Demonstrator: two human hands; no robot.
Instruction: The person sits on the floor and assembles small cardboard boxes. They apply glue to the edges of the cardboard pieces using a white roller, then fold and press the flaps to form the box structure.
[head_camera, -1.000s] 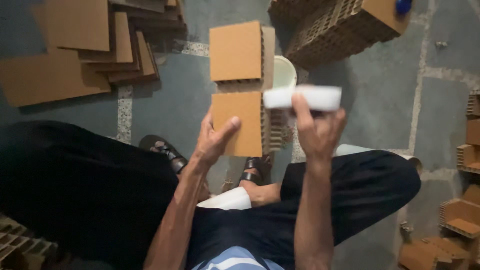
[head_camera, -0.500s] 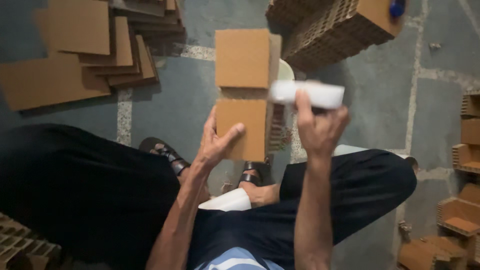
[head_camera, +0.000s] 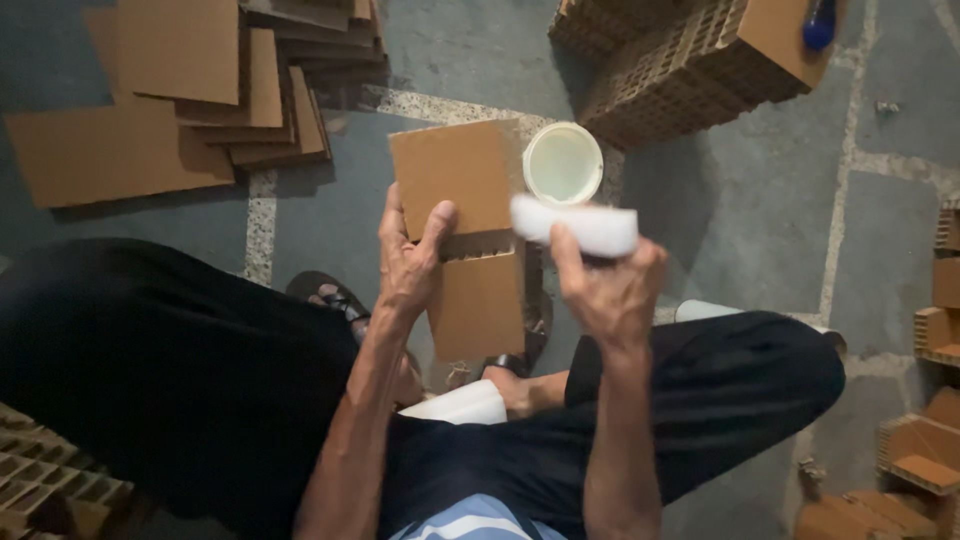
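Observation:
My left hand (head_camera: 410, 255) grips a brown cardboard piece (head_camera: 455, 180) by its lower left edge, holding it up in front of me. Just below it lies a second cardboard piece (head_camera: 482, 305) with a honeycomb edge showing between the two. My right hand (head_camera: 612, 290) holds a white sponge block (head_camera: 575, 224) against the right side of the upper cardboard. A round white container (head_camera: 563, 162) of pale liquid sits on the floor just behind the sponge.
Flat cardboard sheets (head_camera: 180, 90) are stacked at the upper left. A honeycomb cardboard stack (head_camera: 690, 60) with a blue object on it stands at the upper right. More honeycomb pieces (head_camera: 935, 450) line the right edge. My dark-trousered legs (head_camera: 150, 370) spread across the tiled floor.
The upper cardboard piece has come down and closer, and my left hand has shifted up onto it. The white container has come into view behind the sponge.

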